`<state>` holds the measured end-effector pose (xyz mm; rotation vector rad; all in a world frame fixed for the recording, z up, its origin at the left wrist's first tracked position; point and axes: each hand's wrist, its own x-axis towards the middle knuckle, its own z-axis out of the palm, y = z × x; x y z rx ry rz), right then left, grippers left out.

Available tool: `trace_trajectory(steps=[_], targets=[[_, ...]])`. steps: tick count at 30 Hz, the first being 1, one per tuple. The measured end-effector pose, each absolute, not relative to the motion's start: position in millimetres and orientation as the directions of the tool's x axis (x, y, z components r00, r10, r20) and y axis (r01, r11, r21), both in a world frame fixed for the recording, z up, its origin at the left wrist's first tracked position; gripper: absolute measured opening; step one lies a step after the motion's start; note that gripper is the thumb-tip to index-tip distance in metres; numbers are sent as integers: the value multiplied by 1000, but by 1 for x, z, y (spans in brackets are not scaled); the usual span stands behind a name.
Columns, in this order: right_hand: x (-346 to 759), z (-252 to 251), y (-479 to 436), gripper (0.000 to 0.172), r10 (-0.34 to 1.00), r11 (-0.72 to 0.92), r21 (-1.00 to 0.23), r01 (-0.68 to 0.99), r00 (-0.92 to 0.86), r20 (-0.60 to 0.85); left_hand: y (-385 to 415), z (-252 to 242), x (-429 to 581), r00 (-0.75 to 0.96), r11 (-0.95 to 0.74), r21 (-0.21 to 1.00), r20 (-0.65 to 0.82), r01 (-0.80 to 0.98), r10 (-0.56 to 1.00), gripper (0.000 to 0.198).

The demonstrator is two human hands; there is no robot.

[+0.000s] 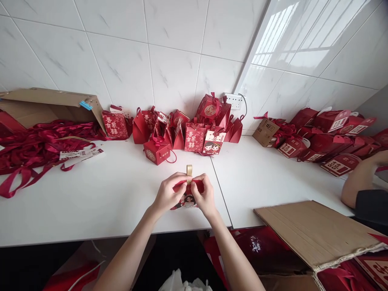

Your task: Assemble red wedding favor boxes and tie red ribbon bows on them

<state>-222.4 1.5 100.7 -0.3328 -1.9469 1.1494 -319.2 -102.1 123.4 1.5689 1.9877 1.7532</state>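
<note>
Both my hands meet over a small red gift box [185, 201] near the front edge of the white table [115, 202]. My left hand [168, 192] is closed on the box's left top flap. My right hand [205, 195] is closed on the right top flap. A gold loop handle [189, 170] sticks up between my fingers. A cartoon picture shows on the box's front, partly hidden by my hands.
Several finished red gift boxes [184, 129] stand along the back wall. Red ribbons [33, 149] spill from a cardboard carton [45, 106] at the left. More red boxes [327, 137] lie at the right. Another person's arm [360, 182] rests at the right edge. An open carton flap [315, 232] sits at lower right.
</note>
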Motion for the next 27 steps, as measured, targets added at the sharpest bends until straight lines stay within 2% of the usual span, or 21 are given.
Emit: trace_trajectory(steps=[14, 17, 19, 20, 23, 27], targets=[[-223, 96, 4, 9, 572, 560, -808, -185, -619, 538, -103, 126, -322, -486, -138, 811, 467, 569, 739, 21], [-220, 105, 5, 11, 578, 545, -819, -177, -628, 520, -108, 118, -323, -525, -132, 847, 433, 515, 732, 33], [-215, 117, 6, 13, 624, 461, -875, -148, -647, 438, -115, 115, -321, -586, -110, 905, 355, 411, 729, 47], [-212, 124, 5, 14, 657, 383, -915, -128, -659, 367, -119, 115, -319, -607, -88, 936, 290, 340, 740, 46], [-203, 148, 0, 20, 706, 107, -990, -89, -695, 138, -131, 125, -305, -612, -34, 994, 92, 107, 785, 28], [-192, 171, -11, 27, 675, -74, -992, -100, -737, 24, -145, 151, -285, -675, -80, 996, 26, -48, 737, 24]])
